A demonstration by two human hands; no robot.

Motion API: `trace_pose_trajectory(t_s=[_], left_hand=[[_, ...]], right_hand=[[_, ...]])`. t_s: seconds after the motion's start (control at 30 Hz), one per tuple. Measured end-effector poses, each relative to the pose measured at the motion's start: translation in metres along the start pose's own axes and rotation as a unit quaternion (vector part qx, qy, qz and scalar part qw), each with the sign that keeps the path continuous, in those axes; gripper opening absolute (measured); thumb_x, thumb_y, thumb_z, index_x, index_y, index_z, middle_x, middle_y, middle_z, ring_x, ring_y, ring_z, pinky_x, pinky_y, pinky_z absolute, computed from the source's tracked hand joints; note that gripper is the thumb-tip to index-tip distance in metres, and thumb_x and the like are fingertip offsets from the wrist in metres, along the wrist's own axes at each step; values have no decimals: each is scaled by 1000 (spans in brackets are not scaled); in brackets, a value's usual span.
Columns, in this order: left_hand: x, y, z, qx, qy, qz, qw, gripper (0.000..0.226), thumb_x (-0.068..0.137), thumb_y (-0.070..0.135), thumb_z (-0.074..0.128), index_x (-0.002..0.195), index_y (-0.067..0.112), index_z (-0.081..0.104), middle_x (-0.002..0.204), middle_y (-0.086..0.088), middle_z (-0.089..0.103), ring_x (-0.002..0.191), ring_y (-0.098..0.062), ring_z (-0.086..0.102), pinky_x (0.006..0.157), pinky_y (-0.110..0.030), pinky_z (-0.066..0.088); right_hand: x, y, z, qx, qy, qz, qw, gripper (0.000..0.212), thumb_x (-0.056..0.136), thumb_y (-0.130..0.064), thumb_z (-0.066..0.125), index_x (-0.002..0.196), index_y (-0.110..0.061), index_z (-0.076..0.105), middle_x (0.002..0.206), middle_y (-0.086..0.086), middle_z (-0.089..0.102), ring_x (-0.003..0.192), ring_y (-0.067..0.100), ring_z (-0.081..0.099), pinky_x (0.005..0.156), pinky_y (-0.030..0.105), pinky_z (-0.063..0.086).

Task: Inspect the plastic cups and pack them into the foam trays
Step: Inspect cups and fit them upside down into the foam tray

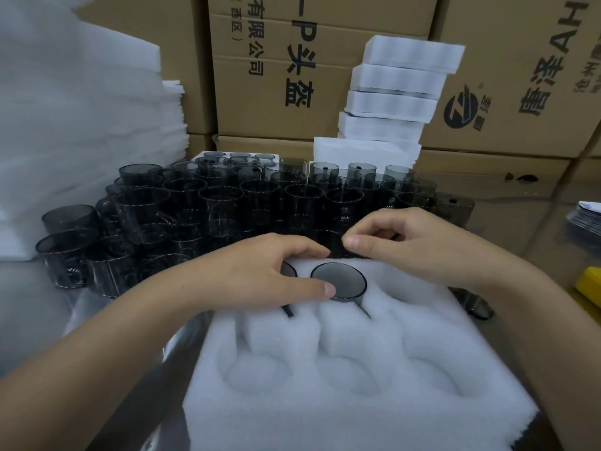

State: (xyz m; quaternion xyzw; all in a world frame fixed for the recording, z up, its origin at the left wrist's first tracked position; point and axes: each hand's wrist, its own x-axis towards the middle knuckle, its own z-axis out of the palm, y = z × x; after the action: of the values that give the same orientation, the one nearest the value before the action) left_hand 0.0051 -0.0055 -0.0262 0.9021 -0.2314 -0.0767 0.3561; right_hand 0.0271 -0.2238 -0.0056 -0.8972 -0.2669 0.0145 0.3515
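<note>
White foam sheets [81,125] are piled at nine o'clock of the work area. Next to them, from ten to one o'clock, a crowd of smoky grey cups [227,203] stands packed rim to rim.

The left hand [260,271] lies flat over the far left pocket of the foam tray [341,402]. Its fingers stretch across a half-hidden cup and its thumb touches the rim of the seated cup [338,283] in the far middle pocket. The three near pockets, at six o'clock, hold nothing.

The right hand [406,249] sits just beside the left, at the tray's far edge around one o'clock. Its fingers are curled and thumb and forefinger are drawn together, but I cannot tell what they grip, if anything. At three o'clock of the tray a toppled cup [478,307] lies on its side.

Risks from here, as I judge them:
- Thumb pressure on one side of the rim could leave the seated cup tilted in the soft foam.
- The tray's far edge touches the loose cups, so a push toward twelve o'clock could knock several over.
- A cup covered by a hand may go in unchecked.
</note>
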Motion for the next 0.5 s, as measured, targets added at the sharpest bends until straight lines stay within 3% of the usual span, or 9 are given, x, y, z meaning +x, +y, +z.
trace_pose_trajectory(t_s=[0.17, 0.43, 0.5], left_hand=[[0, 1, 1, -10, -5, -5, 1000, 46, 77, 53, 67, 121, 48, 54, 105, 32, 62, 83, 4, 67, 68, -8, 49], [-1, 2, 2, 1, -8, -11, 1000, 47, 78, 54, 66, 122, 49, 52, 105, 29, 63, 78, 5, 66, 68, -14, 49], [-1, 2, 2, 10, -5, -14, 1000, 48, 76, 57, 65, 122, 51, 51, 104, 30, 63, 79, 8, 64, 70, -14, 49]], right_hand=[[2, 4, 2, -49, -31, 23, 998, 9, 76, -40, 74, 84, -37, 71, 79, -21, 69, 70, -4, 61, 64, 15, 47], [2, 5, 2, -40, -36, 24, 998, 12, 72, -40, 76, 81, -36, 72, 76, -18, 68, 69, -3, 60, 63, 12, 47], [3, 5, 1, -40, 13, 19, 999, 18, 68, -50, 71, 78, -35, 73, 75, -17, 70, 68, -2, 62, 64, 16, 49]])
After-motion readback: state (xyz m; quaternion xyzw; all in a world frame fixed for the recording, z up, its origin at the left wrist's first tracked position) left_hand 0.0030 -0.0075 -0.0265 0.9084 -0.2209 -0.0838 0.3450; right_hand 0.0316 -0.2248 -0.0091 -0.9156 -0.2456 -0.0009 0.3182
